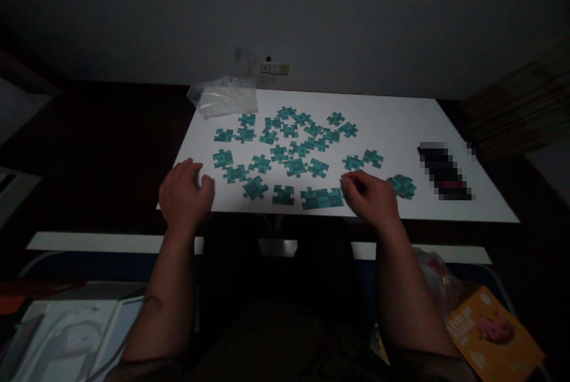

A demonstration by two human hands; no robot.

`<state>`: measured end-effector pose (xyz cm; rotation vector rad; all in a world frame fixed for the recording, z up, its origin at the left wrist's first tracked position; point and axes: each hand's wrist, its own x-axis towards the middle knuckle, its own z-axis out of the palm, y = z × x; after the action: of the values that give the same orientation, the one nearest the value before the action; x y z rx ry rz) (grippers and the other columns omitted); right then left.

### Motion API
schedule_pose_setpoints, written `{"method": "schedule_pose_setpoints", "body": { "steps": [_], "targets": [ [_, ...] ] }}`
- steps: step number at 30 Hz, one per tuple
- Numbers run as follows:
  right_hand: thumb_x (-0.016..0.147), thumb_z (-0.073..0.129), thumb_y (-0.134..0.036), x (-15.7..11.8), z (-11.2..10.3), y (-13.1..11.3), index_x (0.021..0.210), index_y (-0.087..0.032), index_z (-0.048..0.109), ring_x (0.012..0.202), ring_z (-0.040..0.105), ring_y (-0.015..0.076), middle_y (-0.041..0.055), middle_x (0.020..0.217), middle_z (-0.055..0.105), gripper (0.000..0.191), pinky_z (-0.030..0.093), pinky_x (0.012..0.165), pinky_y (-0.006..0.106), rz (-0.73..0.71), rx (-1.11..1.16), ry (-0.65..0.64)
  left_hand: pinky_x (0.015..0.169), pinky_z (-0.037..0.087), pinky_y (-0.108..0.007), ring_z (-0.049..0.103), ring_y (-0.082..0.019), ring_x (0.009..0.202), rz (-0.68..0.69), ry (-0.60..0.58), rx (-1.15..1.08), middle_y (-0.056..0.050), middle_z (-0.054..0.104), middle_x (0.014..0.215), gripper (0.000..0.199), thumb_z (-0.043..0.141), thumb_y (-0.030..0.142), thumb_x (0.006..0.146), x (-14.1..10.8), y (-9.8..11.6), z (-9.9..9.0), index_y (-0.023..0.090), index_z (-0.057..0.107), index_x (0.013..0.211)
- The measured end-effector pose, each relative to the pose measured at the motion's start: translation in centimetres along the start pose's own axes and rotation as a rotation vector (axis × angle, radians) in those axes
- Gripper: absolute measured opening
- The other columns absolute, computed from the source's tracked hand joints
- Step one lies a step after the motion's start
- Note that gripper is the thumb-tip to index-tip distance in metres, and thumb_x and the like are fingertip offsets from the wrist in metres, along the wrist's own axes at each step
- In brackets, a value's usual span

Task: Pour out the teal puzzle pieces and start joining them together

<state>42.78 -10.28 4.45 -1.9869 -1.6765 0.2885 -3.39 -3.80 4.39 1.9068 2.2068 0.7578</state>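
Teal jigsaw puzzle pieces (295,166) lie scattered over the white table (392,114). At the near edge a short strip of joined puzzle pieces (321,198) lies flat, with a single piece (283,195) to its left. My right hand (374,198) is just beside the strip's right end, thumb and fingers curled together; whether something small is between them is hidden. Right of that hand sits an overlapping pile of pieces (403,186). My left hand (186,195) rests on the table's left edge with its fingers apart, holding nothing, left of the nearest pieces.
A clear plastic bag (225,97) lies at the table's back left corner. On the right is a dark, pixelated object (445,173). Below, an orange box (494,334) is at my right and an open white box (66,334) at my left. Wall sockets (274,68) are behind.
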Motion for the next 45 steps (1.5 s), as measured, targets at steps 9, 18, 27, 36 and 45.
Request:
{"method": "schedule_pose_setpoints", "body": {
  "steps": [9, 18, 27, 36, 45],
  "targets": [
    [0.109, 0.063, -0.058, 0.1, 0.2, 0.3, 0.111, -0.032, 0.092, 0.092, 0.085, 0.0349, 0.0099, 0.099, 0.092, 0.039, 0.057, 0.082, 0.042, -0.021, -0.012, 0.003, 0.147, 0.045, -0.069, 0.063, -0.045, 0.170, 0.023, 0.003, -0.003, -0.017, 0.075, 0.176, 0.053, 0.064, 0.043, 0.104, -0.2, 0.3, -0.2, 0.022, 0.085, 0.147],
    [0.109, 0.065, -0.054, 0.1, 0.4, 0.5, 0.107, -0.032, 0.093, 0.091, 0.085, 0.0352, 0.0110, 0.098, 0.093, 0.035, 0.057, 0.080, 0.042, -0.010, -0.010, 0.020, 0.146, 0.045, -0.068, 0.062, -0.045, 0.170, 0.017, -0.012, 0.014, -0.016, 0.075, 0.177, 0.052, 0.064, 0.041, 0.104, 0.0, 0.0, 0.1, 0.023, 0.084, 0.149],
    [0.108, 0.066, -0.055, 0.0, 0.8, 1.2, 0.107, -0.034, 0.093, 0.090, 0.086, 0.0372, 0.0106, 0.098, 0.093, 0.035, 0.056, 0.079, 0.045, -0.027, -0.008, 0.044, 0.146, 0.044, -0.069, 0.061, -0.045, 0.171, 0.007, 0.001, 0.011, -0.015, 0.075, 0.177, 0.048, 0.065, 0.038, 0.105, -0.1, -0.1, 0.3, 0.025, 0.084, 0.148],
    [0.107, 0.066, -0.056, -0.1, 0.9, 1.2, 0.106, -0.032, 0.093, 0.089, 0.085, 0.0365, 0.0112, 0.094, 0.091, 0.037, 0.055, 0.081, 0.044, -0.017, -0.037, 0.066, 0.146, 0.045, -0.069, 0.061, -0.043, 0.172, 0.012, -0.007, 0.015, -0.012, 0.075, 0.177, 0.045, 0.065, 0.036, 0.108, -0.2, -0.3, 0.4, 0.027, 0.084, 0.148],
    [0.106, 0.065, -0.057, 0.0, 0.6, 0.7, 0.104, -0.032, 0.093, 0.091, 0.084, 0.0382, 0.0127, 0.094, 0.091, 0.037, 0.056, 0.080, 0.046, 0.032, -0.078, 0.049, 0.144, 0.047, -0.072, 0.062, -0.045, 0.171, 0.024, -0.010, 0.018, -0.014, 0.075, 0.177, 0.043, 0.065, 0.036, 0.110, -0.4, -0.1, 0.3, 0.026, 0.086, 0.146]
  ]
}}
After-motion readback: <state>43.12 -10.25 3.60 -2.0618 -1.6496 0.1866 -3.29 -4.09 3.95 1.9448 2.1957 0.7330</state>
